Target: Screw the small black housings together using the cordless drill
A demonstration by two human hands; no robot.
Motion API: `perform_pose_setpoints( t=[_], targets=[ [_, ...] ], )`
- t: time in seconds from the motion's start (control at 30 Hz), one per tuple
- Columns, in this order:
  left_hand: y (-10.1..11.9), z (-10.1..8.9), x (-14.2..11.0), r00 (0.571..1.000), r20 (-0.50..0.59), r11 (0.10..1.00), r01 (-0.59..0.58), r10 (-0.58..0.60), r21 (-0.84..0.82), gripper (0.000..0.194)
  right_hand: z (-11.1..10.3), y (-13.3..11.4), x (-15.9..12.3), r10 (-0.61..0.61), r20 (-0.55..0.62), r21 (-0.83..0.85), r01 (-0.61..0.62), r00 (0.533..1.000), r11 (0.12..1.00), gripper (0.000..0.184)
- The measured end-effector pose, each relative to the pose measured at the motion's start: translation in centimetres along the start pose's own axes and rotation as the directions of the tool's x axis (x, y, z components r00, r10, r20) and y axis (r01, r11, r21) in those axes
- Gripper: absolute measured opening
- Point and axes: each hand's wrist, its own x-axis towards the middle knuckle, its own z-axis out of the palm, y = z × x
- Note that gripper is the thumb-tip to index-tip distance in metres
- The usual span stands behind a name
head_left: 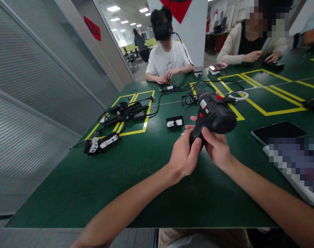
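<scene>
A black cordless drill (215,112) with red buttons is held up over the green table (136,182), its chuck pointing away from me. My left hand (184,153) wraps around the lower part of the grip from the left. From the right, my right hand (217,146) closes on the same grip, with its thumb near the top of it. The palm sides and the bottom of the handle are hidden by my hands. Just left of the drill, a small black piece with white labels (174,122) lies on the table.
Black cables and adapters (128,112) are heaped at the left inside yellow tape. Labelled black pieces (102,143) lie in front of them. On the right are a dark phone (278,132) and a white-edged device (291,172). Two people sit across the table.
</scene>
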Motion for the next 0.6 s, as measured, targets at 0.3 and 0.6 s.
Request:
perform_pose_setpoints(
  t=[0.3, 0.6],
  targets=[
    [-10.7, -3.9, 4.1, 0.983, -0.101, 0.921, -0.103, 0.151, 0.375, 0.034, -2.9, 0.9, 2.5, 0.111, -0.191, -0.174, -0.145, 0.975, 0.974, 0.013],
    [-17.9, -3.4, 7.1, 0.997, -0.006, 0.974, -0.075, 0.078, 0.212, 0.038, -3.8, -1.9, 1.8, 0.239, -0.137, -0.377, -0.273, 0.961, 0.885, 0.02]
  ],
)
